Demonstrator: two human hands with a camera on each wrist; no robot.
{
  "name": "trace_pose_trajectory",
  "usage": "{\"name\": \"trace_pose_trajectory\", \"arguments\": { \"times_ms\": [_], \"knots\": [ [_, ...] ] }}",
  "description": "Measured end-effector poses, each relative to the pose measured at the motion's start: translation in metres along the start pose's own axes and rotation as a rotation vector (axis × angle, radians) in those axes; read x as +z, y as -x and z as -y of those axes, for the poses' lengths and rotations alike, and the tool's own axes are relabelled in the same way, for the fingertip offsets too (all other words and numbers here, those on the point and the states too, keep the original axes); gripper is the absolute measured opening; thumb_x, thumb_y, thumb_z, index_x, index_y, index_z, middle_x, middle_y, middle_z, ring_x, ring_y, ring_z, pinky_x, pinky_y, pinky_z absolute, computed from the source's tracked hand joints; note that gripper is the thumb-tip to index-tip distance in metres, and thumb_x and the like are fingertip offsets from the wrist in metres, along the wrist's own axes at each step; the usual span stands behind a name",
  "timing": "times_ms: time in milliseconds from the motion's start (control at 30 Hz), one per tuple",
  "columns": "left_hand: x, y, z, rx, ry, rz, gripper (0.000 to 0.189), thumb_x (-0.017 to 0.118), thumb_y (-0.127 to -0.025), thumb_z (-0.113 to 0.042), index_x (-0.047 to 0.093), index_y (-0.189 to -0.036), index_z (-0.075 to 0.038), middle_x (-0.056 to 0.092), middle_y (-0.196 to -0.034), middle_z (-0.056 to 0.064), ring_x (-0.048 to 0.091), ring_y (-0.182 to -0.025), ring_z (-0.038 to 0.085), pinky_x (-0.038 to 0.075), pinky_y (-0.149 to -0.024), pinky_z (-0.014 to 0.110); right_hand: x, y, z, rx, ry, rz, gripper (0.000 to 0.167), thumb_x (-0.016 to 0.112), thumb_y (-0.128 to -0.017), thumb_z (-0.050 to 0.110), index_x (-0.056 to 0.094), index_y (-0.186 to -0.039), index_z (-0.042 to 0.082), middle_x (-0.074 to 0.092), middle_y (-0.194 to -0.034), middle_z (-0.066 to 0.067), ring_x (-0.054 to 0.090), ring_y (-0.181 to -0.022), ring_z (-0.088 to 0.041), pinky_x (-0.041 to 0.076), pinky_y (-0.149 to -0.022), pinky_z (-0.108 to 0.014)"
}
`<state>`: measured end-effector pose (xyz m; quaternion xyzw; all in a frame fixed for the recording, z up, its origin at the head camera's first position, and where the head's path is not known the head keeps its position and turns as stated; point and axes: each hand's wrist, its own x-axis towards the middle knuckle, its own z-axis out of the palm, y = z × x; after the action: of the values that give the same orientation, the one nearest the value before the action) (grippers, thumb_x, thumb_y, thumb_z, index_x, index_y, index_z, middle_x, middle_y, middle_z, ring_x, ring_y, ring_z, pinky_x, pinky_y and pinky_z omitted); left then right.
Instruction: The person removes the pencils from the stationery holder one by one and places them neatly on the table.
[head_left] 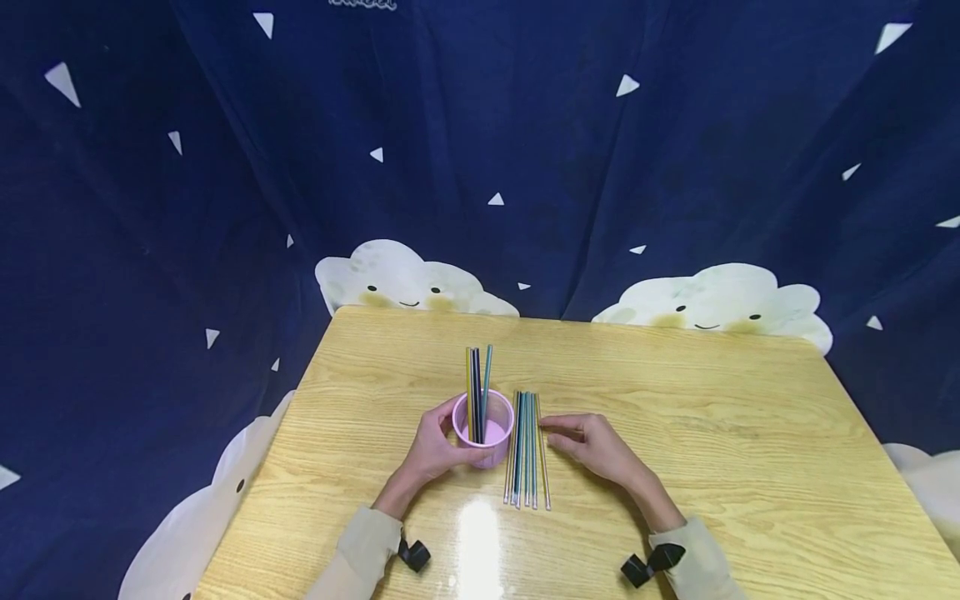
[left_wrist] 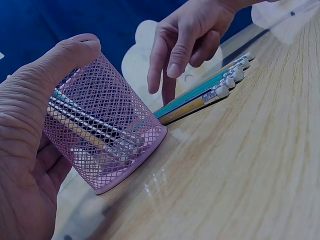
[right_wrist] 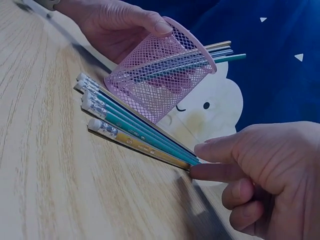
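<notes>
A pink mesh pencil cup (head_left: 491, 454) stands upright on the table, with several pencils (head_left: 476, 392) in it, yellow, dark and teal. My left hand (head_left: 438, 442) grips the cup, thumb on the near side and fingers round the far side. Just right of the cup lies a row of loose pencils (head_left: 527, 450), mostly teal and dark, white eraser ends toward me. My right hand (head_left: 600, 446) is at the row's right side, fingertips right at the outermost yellow pencil (right_wrist: 145, 146). Its thumb and index finger reach forward, while other fingers bend under the palm.
The wooden table (head_left: 712, 417) extends well to the right of both hands. A dark blue curtain (head_left: 480, 125) with white clouds and triangles hangs behind it and along the left side. Each wrist carries a small black camera on a strap.
</notes>
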<state>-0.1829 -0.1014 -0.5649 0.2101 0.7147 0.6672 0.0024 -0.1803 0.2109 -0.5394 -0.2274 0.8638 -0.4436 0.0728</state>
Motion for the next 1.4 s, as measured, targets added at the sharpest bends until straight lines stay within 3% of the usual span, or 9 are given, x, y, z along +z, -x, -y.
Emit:
{"name": "trace_pose_trajectory", "arguments": {
  "times_ms": [67, 167, 300, 433, 633, 767, 867, 1033, 1400],
  "knots": [
    [0.0, 0.0, 0.0, -0.004, 0.003, -0.001, 0.088, 0.096, -0.064, -0.001, 0.058, -0.144, 0.001, 0.067, -0.136, 0.018, 0.065, -0.122, 0.03, 0.051, -0.109, 0.032, 0.001, 0.0, 0.0, -0.01, -0.002, -0.013, 0.031, 0.072, -0.099, 0.013, 0.073, -0.129, 0.005, 0.073, -0.129, -0.009, 0.064, -0.127, -0.027, 0.052, -0.109, -0.046],
    [0.0, 0.0, 0.0, -0.004, 0.007, -0.002, 0.088, 0.096, -0.065, -0.001, 0.058, -0.144, 0.002, 0.066, -0.137, 0.019, 0.064, -0.123, 0.03, 0.051, -0.109, 0.031, 0.001, 0.0, 0.0, -0.027, -0.013, -0.044, 0.031, 0.072, -0.099, 0.013, 0.073, -0.128, 0.003, 0.076, -0.12, -0.01, 0.071, -0.095, -0.015, 0.062, -0.083, -0.031],
    [0.001, 0.0, 0.0, 0.0, 0.011, -0.001, 0.088, 0.095, -0.065, -0.001, 0.056, -0.144, 0.004, 0.066, -0.137, 0.021, 0.065, -0.124, 0.029, 0.051, -0.109, 0.03, 0.001, 0.0, 0.0, -0.046, -0.044, -0.074, 0.033, 0.072, -0.099, 0.011, 0.071, -0.129, 0.0, 0.077, -0.099, -0.012, 0.047, -0.058, -0.002, 0.042, -0.049, -0.021],
    [0.001, 0.0, -0.001, 0.003, 0.013, -0.003, 0.088, 0.095, -0.065, -0.002, 0.057, -0.144, 0.003, 0.067, -0.136, 0.02, 0.066, -0.121, 0.027, 0.052, -0.107, 0.029, 0.001, -0.001, 0.003, -0.072, -0.067, -0.081, 0.034, 0.072, -0.098, 0.01, 0.07, -0.131, 0.001, 0.074, -0.089, -0.006, 0.046, -0.054, 0.001, 0.041, -0.046, -0.02],
    [0.0, -0.001, 0.0, 0.002, 0.011, -0.002, 0.089, 0.095, -0.064, -0.002, 0.057, -0.144, 0.001, 0.067, -0.136, 0.018, 0.066, -0.12, 0.03, 0.053, -0.106, 0.028, 0.001, -0.005, 0.009, -0.11, -0.116, -0.103, 0.038, 0.073, -0.097, 0.007, 0.068, -0.134, 0.002, 0.05, -0.064, 0.002, 0.042, -0.055, -0.001, 0.036, -0.045, -0.019],
    [0.0, 0.0, 0.0, 0.006, 0.008, 0.0, 0.089, 0.095, -0.064, -0.002, 0.057, -0.144, 0.002, 0.067, -0.136, 0.019, 0.065, -0.122, 0.031, 0.051, -0.108, 0.029, 0.003, -0.008, 0.014, -0.139, -0.138, -0.131, 0.042, 0.075, -0.096, 0.007, 0.067, -0.137, 0.004, 0.06, -0.08, -0.005, 0.044, -0.062, -0.008, 0.037, -0.052, -0.02],
    [0.0, 0.0, 0.0, 0.006, 0.007, 0.0, 0.089, 0.095, -0.064, -0.002, 0.058, -0.144, 0.001, 0.067, -0.136, 0.019, 0.065, -0.123, 0.03, 0.051, -0.109, 0.029, 0.004, -0.01, 0.021, -0.171, -0.128, -0.138, 0.045, 0.075, -0.096, 0.009, 0.066, -0.14, 0.01, 0.069, -0.106, -0.008, 0.045, -0.071, -0.013, 0.04, -0.06, -0.024],
    [0.0, 0.0, 0.0, 0.016, 0.002, 0.001, 0.087, 0.095, -0.065, -0.002, 0.058, -0.144, 0.0, 0.068, -0.135, 0.018, 0.066, -0.12, 0.028, 0.052, -0.107, 0.03, 0.005, -0.017, 0.031, -0.236, -0.149, -0.111, 0.045, 0.072, -0.099, 0.01, 0.063, -0.144, 0.012, 0.063, -0.144, -0.01, 0.045, -0.073, -0.011, 0.041, -0.062, -0.024],
    [0.0, 0.0, -0.002, 0.011, -0.014, 0.003, 0.086, 0.095, -0.066, -0.002, 0.059, -0.143, 0.0, 0.068, -0.136, 0.017, 0.065, -0.122, 0.029, 0.053, -0.107, 0.031, 0.009, -0.039, 0.047, -0.339, -0.184, -0.047, 0.049, 0.068, -0.098, 0.0, 0.059, -0.146, 0.003, 0.052, -0.154, -0.021, 0.049, -0.071, -0.014, 0.047, -0.063, -0.024]
  ]
}}
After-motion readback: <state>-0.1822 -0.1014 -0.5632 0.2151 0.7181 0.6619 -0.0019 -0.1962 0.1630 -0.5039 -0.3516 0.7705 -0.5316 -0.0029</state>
